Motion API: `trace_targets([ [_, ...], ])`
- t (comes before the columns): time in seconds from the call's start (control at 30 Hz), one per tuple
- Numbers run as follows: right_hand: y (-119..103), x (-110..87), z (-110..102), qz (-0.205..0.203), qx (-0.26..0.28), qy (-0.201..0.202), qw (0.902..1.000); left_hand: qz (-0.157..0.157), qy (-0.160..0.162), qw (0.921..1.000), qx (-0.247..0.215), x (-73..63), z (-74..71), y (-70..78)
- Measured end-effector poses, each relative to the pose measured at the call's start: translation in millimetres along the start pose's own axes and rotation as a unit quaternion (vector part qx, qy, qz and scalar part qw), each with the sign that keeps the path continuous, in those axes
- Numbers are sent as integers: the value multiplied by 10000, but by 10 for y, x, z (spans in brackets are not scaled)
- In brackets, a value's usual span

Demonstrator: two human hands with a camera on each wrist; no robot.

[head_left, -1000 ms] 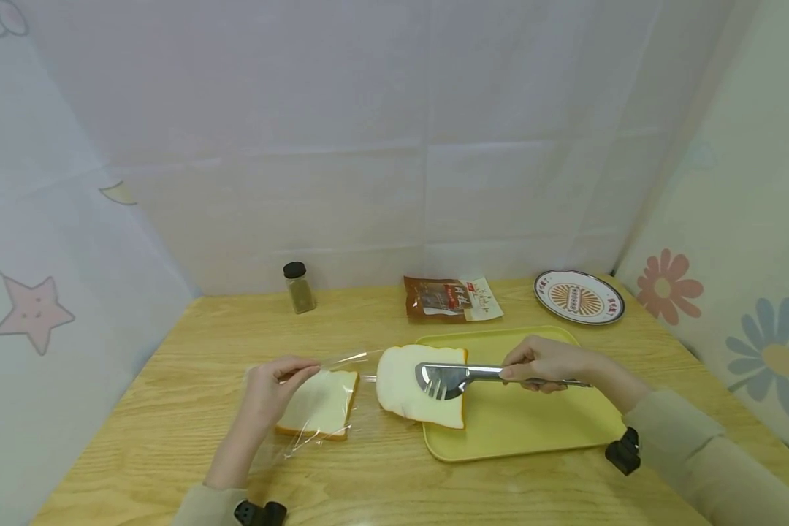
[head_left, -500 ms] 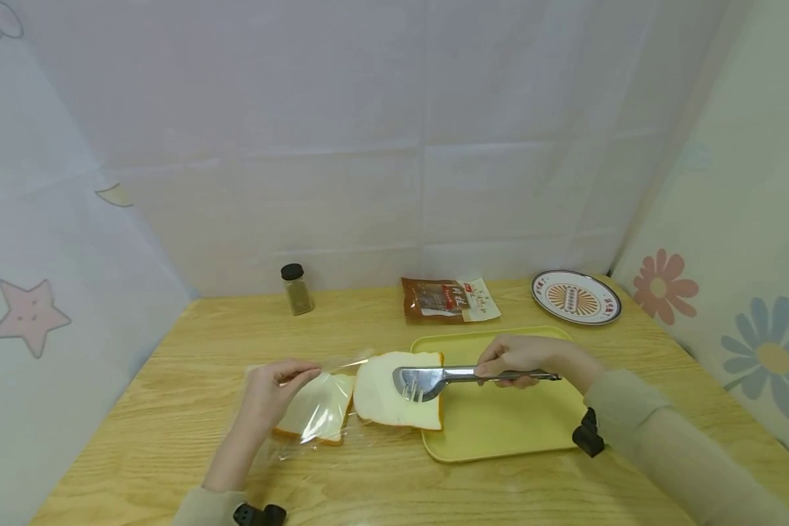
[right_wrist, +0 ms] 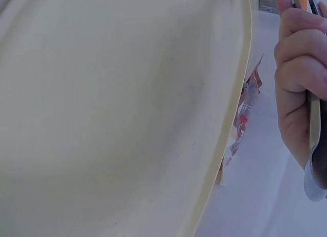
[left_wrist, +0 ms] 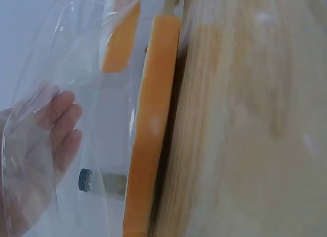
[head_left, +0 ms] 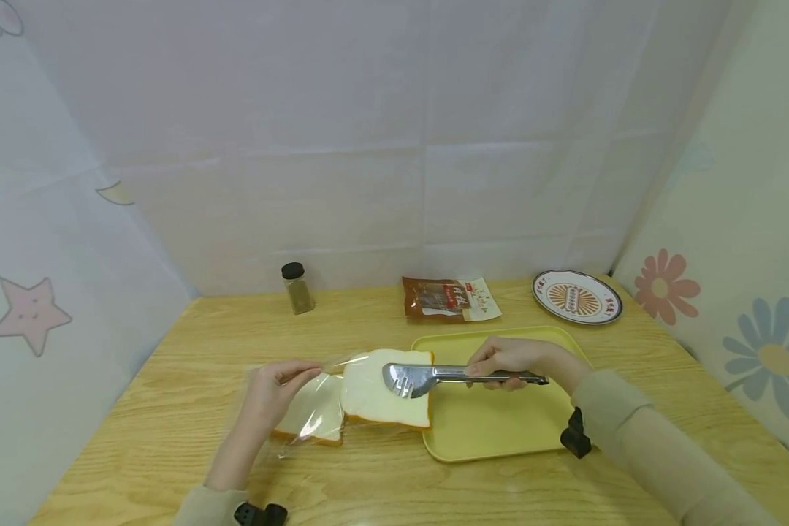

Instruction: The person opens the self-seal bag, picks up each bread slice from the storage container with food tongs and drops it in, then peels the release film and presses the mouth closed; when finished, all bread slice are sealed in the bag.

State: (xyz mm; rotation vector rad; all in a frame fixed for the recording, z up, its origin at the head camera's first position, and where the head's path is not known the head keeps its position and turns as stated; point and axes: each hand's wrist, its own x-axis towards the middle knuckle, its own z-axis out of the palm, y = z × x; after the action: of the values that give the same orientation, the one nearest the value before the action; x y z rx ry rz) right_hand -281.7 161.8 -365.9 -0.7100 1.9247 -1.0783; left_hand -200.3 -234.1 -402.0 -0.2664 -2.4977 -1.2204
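My left hand (head_left: 302,371) pinches the upper edge of a clear plastic bag (head_left: 289,438) and holds its mouth lifted. A white bread slice (head_left: 310,418) with an orange crust (left_wrist: 153,119) lies inside the bag on the table. My right hand (head_left: 489,367) grips metal tongs (head_left: 427,377), which clamp a second bread slice (head_left: 376,398). That slice sits half over the yellow tray (head_left: 500,431) edge, and its left side overlaps the bagged slice at the bag's mouth. In the right wrist view my fingers (right_wrist: 299,78) curl round the tongs' handle (right_wrist: 314,129) above the tray (right_wrist: 127,94).
At the back of the wooden table (head_left: 171,409) stand a spice jar (head_left: 296,287), a brown food packet (head_left: 450,298) and a patterned plate (head_left: 576,296). White sheets wall the table on three sides.
My right hand has carried the tongs and the clamped slice leftwards, off the tray's middle and up to the bag's mouth. My left hand has kept its pinch on the bag.
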Motion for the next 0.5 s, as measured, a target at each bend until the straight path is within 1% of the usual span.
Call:
trace_targets([
  [0.17,32,55,-17,41,209,-73,9997,132,45,9999,18,-2,2,-9],
  [0.37,30,120,-28,134,130,-147,9997,141,-10,9999,-10,-10,2,-1],
  [0.5,-2,132,-28,244,117,-242,9993,140,17,9998,127,-10,1,7],
])
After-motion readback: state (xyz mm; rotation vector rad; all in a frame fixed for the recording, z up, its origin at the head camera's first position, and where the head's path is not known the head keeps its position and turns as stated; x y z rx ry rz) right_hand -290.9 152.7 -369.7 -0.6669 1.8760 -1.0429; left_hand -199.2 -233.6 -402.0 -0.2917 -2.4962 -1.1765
